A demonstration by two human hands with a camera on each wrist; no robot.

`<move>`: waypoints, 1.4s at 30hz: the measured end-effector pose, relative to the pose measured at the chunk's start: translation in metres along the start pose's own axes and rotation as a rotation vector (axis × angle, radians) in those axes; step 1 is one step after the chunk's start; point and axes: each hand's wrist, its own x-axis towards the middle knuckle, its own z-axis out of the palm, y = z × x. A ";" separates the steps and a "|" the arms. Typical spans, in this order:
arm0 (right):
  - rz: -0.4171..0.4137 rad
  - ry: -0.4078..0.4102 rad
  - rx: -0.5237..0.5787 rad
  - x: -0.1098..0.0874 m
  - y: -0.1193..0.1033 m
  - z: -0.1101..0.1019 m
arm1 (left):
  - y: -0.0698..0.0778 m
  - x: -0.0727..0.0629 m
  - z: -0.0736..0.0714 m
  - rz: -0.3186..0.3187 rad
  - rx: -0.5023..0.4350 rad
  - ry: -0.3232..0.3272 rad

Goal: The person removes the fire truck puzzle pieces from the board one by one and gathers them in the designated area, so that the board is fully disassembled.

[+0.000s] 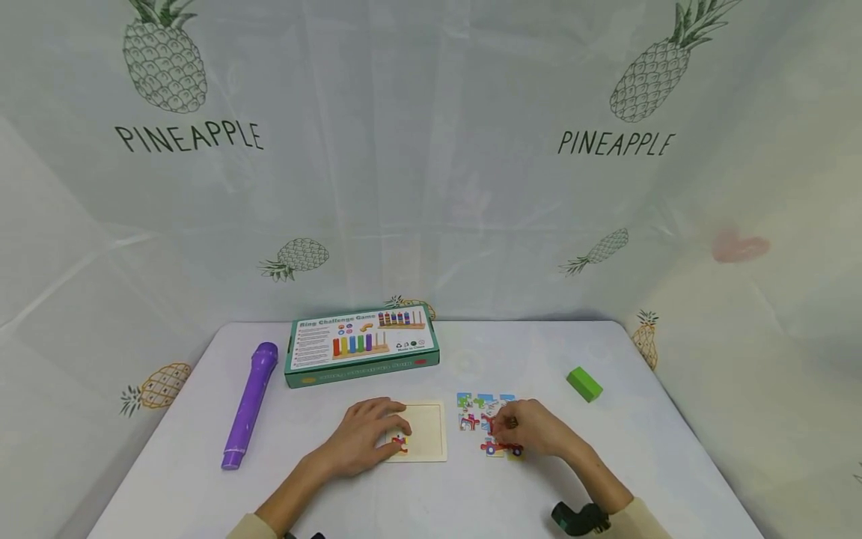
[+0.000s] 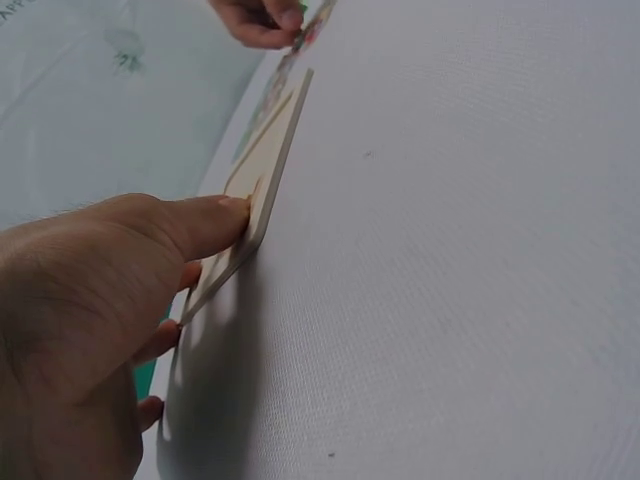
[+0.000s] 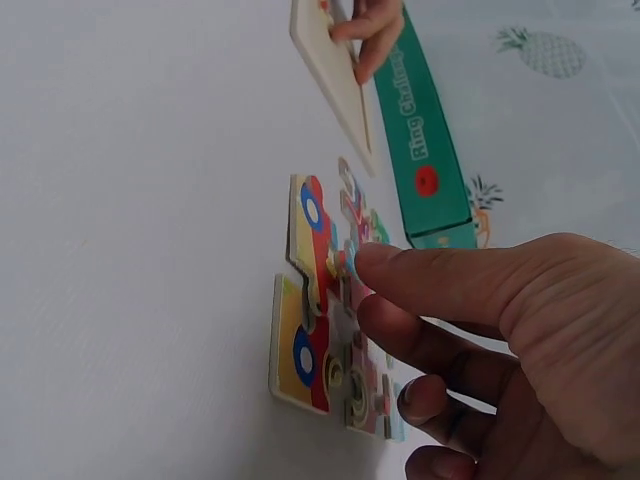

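My left hand [image 1: 369, 438] rests over the left side of a shallow wooden puzzle tray [image 1: 431, 434], its fingers loosely bent. In the left wrist view the thumb [image 2: 215, 222] presses on the tray's surface. One small red-and-white puzzle piece [image 1: 400, 443] lies in the tray's lower left corner beside that thumb. To the right of the tray, my right hand [image 1: 535, 428] reaches over a group of jigsaw pieces, pinching one between thumb and index finger; the fingertips partly hide it. Two pieces with blue wheels on a red vehicle, one of them a wheel piece [image 3: 305, 355], lie nearest the right wrist camera.
A green Ring Challenge Game box [image 1: 364, 346] lies behind the tray. A purple microphone-shaped tube [image 1: 250, 408] is at the left, and a green block [image 1: 584, 384] sits at the right. White pineapple-print cloth [image 1: 431, 150] hangs behind the white table [image 1: 431, 501].
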 end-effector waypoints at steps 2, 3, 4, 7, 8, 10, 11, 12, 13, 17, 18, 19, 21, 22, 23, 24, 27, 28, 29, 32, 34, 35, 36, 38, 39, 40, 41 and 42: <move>0.003 0.008 0.008 0.002 -0.004 0.001 | -0.002 -0.001 0.000 0.004 -0.009 -0.018; 0.006 0.011 0.014 0.003 -0.006 0.002 | -0.003 -0.001 0.000 0.005 -0.015 -0.027; 0.007 0.013 0.022 0.005 -0.009 0.004 | -0.004 -0.002 -0.001 0.010 -0.022 -0.034; 0.006 0.010 0.034 0.012 -0.019 0.010 | -0.006 -0.003 -0.003 0.017 -0.046 -0.055; 0.002 0.006 0.037 0.015 -0.022 0.012 | -0.006 -0.003 -0.004 0.018 -0.053 -0.060; -0.013 0.001 0.044 0.021 -0.030 0.018 | -0.006 -0.003 -0.004 0.019 -0.065 -0.067; -0.024 -0.004 0.046 0.025 -0.034 0.021 | -0.007 -0.003 -0.005 0.018 -0.070 -0.070; -0.039 -0.006 0.048 0.028 -0.038 0.025 | -0.007 -0.003 -0.005 0.018 -0.073 -0.070; -0.049 -0.011 0.058 0.032 -0.043 0.028 | -0.007 -0.003 -0.005 0.019 -0.073 -0.070; -0.100 -0.038 0.075 0.045 -0.061 0.043 | -0.007 -0.001 -0.004 0.015 -0.064 -0.059; -0.109 -0.046 0.074 0.048 -0.065 0.046 | -0.007 -0.001 -0.003 0.012 -0.062 -0.056; -0.121 -0.055 0.070 0.051 -0.069 0.049 | -0.007 -0.001 -0.003 0.007 -0.063 -0.053; -0.153 -0.066 0.032 0.056 -0.076 0.056 | -0.006 -0.001 -0.003 -0.005 -0.070 -0.046; -0.169 -0.070 0.012 0.058 -0.079 0.059 | -0.006 -0.001 -0.003 -0.009 -0.074 -0.042; -0.184 -0.075 -0.006 0.060 -0.082 0.062 | -0.006 -0.001 -0.003 -0.014 -0.078 -0.039; -0.201 -0.077 -0.024 0.061 -0.084 0.064 | -0.006 -0.001 -0.003 -0.017 -0.082 -0.035; -0.242 -0.080 -0.064 0.065 -0.090 0.070 | -0.006 -0.002 -0.002 -0.022 -0.083 -0.026; -0.246 -0.084 -0.062 0.066 -0.092 0.072 | -0.006 -0.002 -0.002 -0.023 -0.083 -0.024; -0.249 -0.086 -0.063 0.067 -0.094 0.073 | -0.006 -0.002 -0.002 -0.023 -0.082 -0.023; -0.246 -0.083 -0.063 0.068 -0.097 0.076 | -0.007 -0.003 -0.001 -0.023 -0.082 -0.021; -0.230 -0.076 -0.055 0.068 -0.098 0.077 | -0.007 -0.003 -0.001 -0.024 -0.084 -0.021; -0.222 -0.071 -0.055 0.068 -0.098 0.078 | -0.007 -0.003 -0.001 -0.025 -0.086 -0.020; -0.217 -0.068 -0.050 0.068 -0.099 0.078 | -0.007 -0.003 -0.001 -0.025 -0.090 -0.020; -0.205 -0.062 -0.044 0.068 -0.101 0.078 | -0.007 -0.003 -0.002 -0.026 -0.096 -0.019; -0.206 -0.061 -0.045 0.068 -0.101 0.079 | -0.007 -0.003 -0.002 -0.028 -0.100 -0.020; -0.209 -0.060 -0.048 0.069 -0.102 0.079 | -0.007 -0.003 -0.002 -0.028 -0.102 -0.020; -0.214 -0.057 -0.049 0.069 -0.103 0.080 | -0.007 -0.003 -0.002 -0.027 -0.104 -0.019; -0.220 -0.055 -0.048 0.070 -0.103 0.080 | -0.007 -0.003 -0.002 -0.026 -0.104 -0.018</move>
